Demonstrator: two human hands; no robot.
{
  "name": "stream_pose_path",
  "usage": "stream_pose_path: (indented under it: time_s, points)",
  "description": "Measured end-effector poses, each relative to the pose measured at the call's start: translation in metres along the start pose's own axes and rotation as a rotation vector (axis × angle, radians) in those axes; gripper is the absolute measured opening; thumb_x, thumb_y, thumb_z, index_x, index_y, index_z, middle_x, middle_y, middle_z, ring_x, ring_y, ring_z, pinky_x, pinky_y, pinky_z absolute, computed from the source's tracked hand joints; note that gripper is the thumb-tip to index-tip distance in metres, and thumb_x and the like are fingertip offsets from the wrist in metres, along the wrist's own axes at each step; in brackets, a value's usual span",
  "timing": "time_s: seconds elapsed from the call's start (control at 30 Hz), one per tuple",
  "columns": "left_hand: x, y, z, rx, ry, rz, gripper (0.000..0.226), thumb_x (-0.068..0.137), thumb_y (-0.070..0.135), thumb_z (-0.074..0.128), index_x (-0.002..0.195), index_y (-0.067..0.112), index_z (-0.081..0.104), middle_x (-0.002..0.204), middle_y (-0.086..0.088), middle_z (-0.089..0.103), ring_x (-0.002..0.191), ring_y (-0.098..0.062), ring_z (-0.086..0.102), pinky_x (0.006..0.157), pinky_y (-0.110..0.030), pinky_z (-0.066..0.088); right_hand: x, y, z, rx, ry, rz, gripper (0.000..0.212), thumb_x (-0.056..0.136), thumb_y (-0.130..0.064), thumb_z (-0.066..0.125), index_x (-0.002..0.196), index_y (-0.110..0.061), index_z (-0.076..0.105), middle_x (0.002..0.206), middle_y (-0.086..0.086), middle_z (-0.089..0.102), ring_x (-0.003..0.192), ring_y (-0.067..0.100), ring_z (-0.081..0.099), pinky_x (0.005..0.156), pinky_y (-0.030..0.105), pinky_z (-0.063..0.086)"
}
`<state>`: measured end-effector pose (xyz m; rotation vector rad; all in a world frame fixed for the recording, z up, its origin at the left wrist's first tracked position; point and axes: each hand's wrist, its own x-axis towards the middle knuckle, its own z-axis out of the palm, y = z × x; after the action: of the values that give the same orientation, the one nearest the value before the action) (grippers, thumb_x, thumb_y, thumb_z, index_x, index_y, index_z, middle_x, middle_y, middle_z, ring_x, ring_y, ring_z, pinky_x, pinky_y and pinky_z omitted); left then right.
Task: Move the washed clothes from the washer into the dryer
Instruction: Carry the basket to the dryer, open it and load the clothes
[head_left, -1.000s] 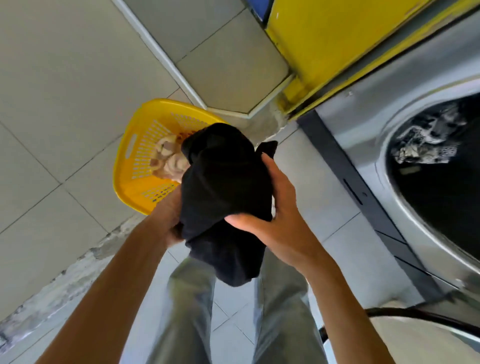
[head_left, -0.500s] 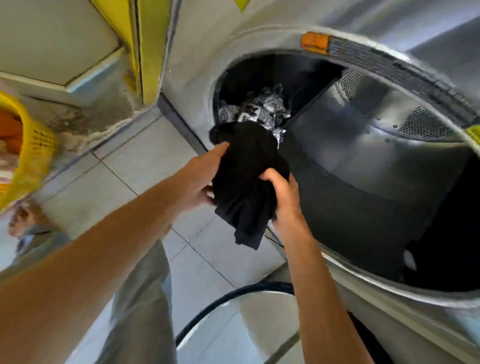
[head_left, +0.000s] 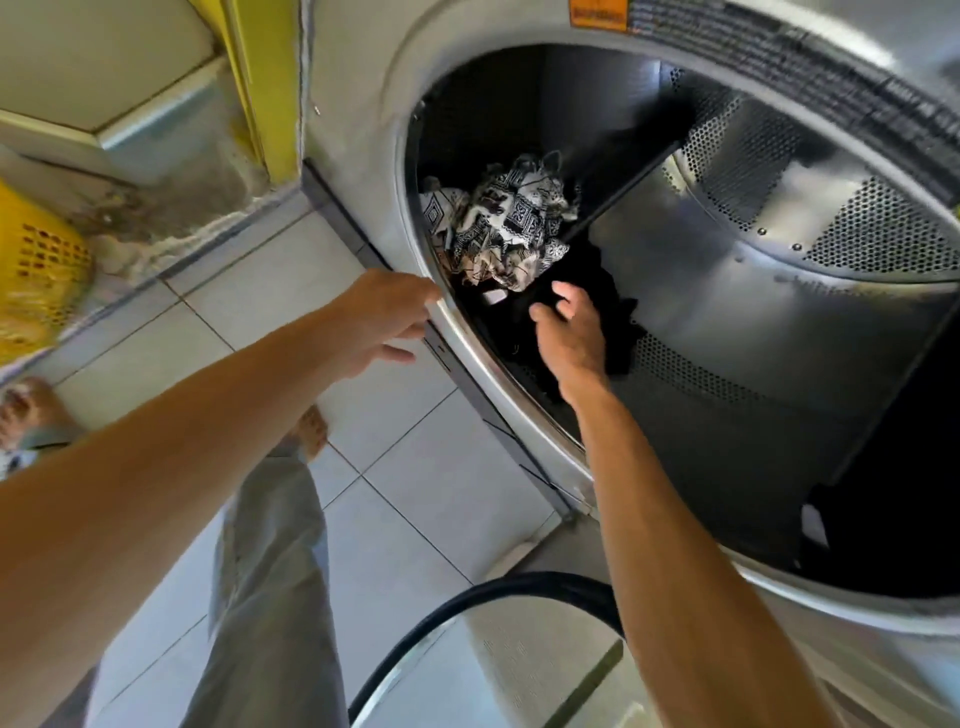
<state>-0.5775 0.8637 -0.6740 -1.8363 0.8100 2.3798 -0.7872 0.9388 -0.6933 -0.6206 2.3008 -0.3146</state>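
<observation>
I'm seeing both arms reaching toward the open dryer (head_left: 675, 291), a front-loader with a perforated steel drum. The right hand (head_left: 571, 338) is sitting inside the drum mouth, fingers loosely spread and relaxed, gripping nothing (palm is facing down, right over the cloth). The black garment (head_left: 618, 332) is lying on the drum floor directly under and beyond that hand; I can't tell whether the fingertips are touching it. Just beyond it, on the far left of the drum, a black-and-white patterned garment (head_left: 506, 228) is lying crumpled in a heap, touching the black one. More dark cloth (head_left: 883, 530) is showing at the near right of the drum, partly hidden.

The left hand (head_left: 384, 322) is hovering just outside the opening, next to the metal door rim (head_left: 457, 338), fingers loosely curled, holding nothing; contact with the rim is unclear.

On the far left, a yellow laundry basket (head_left: 36, 270) is standing on the tiled floor (head_left: 405, 499), blurred. The round dryer door (head_left: 498, 654) is hanging open at the near bottom. Grey trouser legs (head_left: 270, 597) and bare feet (one behind the left arm) are showing below.
</observation>
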Motion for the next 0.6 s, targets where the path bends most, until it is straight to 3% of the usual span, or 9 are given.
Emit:
stream_pose_path:
  time_s: [0.07, 0.17, 0.23, 0.3, 0.4, 0.53, 0.6]
  points:
    - [0.0, -0.014, -0.03, -0.036, 0.076, 0.023, 0.033, 0.097, 0.02, 0.057, 0.128, 0.012, 0.062, 0.119, -0.005, 0.066, 0.112, -0.021, 0.063, 0.081, -0.038, 0.055, -0.026, -0.021, 0.035, 0.02, -0.106, -0.08, 0.044, 0.094, -0.025, 0.058, 0.138, -0.023, 0.053, 0.139, 0.001, 0.058, 0.112, 0.014, 0.061, 0.093, 0.027, 0.047]
    - [-0.008, -0.04, -0.085, -0.087, 0.199, 0.076, 0.033, 0.091, 0.013, 0.063, 0.123, 0.02, 0.067, 0.115, -0.004, 0.069, 0.109, -0.019, 0.066, 0.079, -0.033, 0.057, -0.071, -0.053, 0.09, 0.02, -0.219, -0.223, 0.039, 0.094, -0.018, 0.058, 0.133, -0.015, 0.057, 0.131, 0.003, 0.063, 0.108, 0.016, 0.064, 0.082, 0.008, 0.046]
    - [-0.019, -0.059, -0.124, -0.1, 0.256, 0.089, 0.039, 0.089, 0.01, 0.064, 0.125, 0.023, 0.065, 0.113, -0.002, 0.069, 0.108, -0.017, 0.064, 0.084, -0.034, 0.057, -0.096, -0.071, 0.128, 0.007, -0.262, -0.321, 0.035, 0.093, -0.014, 0.058, 0.129, -0.013, 0.06, 0.126, 0.002, 0.066, 0.108, 0.014, 0.064, 0.087, 0.014, 0.05]
    - [-0.033, -0.076, -0.166, -0.129, 0.321, 0.074, 0.04, 0.087, 0.01, 0.065, 0.126, 0.022, 0.065, 0.102, -0.001, 0.068, 0.096, -0.014, 0.064, 0.085, -0.034, 0.056, -0.122, -0.095, 0.164, -0.023, -0.328, -0.406, 0.033, 0.093, -0.013, 0.058, 0.126, -0.015, 0.061, 0.123, 0.001, 0.067, 0.107, 0.011, 0.063, 0.091, 0.022, 0.052]
    - [-0.054, -0.105, -0.233, -0.227, 0.431, 0.066, 0.039, 0.087, 0.008, 0.063, 0.124, 0.017, 0.066, 0.081, 0.002, 0.063, 0.073, -0.009, 0.058, 0.069, -0.03, 0.052, -0.162, -0.139, 0.212, -0.08, -0.424, -0.476, 0.028, 0.093, -0.016, 0.057, 0.12, -0.019, 0.064, 0.117, -0.003, 0.07, 0.099, 0.008, 0.063, 0.079, 0.004, 0.044]
    - [-0.071, -0.14, -0.326, -0.485, 0.538, 0.084, 0.032, 0.095, 0.002, 0.048, 0.122, 0.014, 0.059, 0.088, -0.003, 0.062, 0.075, -0.015, 0.057, 0.066, -0.033, 0.051, -0.21, -0.206, 0.287, -0.079, -0.608, -0.555, 0.026, 0.094, -0.03, 0.059, 0.116, -0.019, 0.067, 0.115, -0.005, 0.071, 0.097, 0.008, 0.064, 0.08, 0.014, 0.047]
    - [-0.067, -0.152, -0.368, -0.432, 0.592, 0.078, 0.032, 0.096, 0.01, 0.05, 0.127, 0.012, 0.059, 0.102, -0.005, 0.063, 0.089, -0.021, 0.063, 0.073, -0.037, 0.056, -0.224, -0.235, 0.339, -0.032, -0.684, -0.596, 0.04, 0.083, -0.042, 0.062, 0.114, -0.018, 0.068, 0.111, -0.004, 0.071, 0.096, 0.008, 0.063, 0.084, 0.021, 0.05]
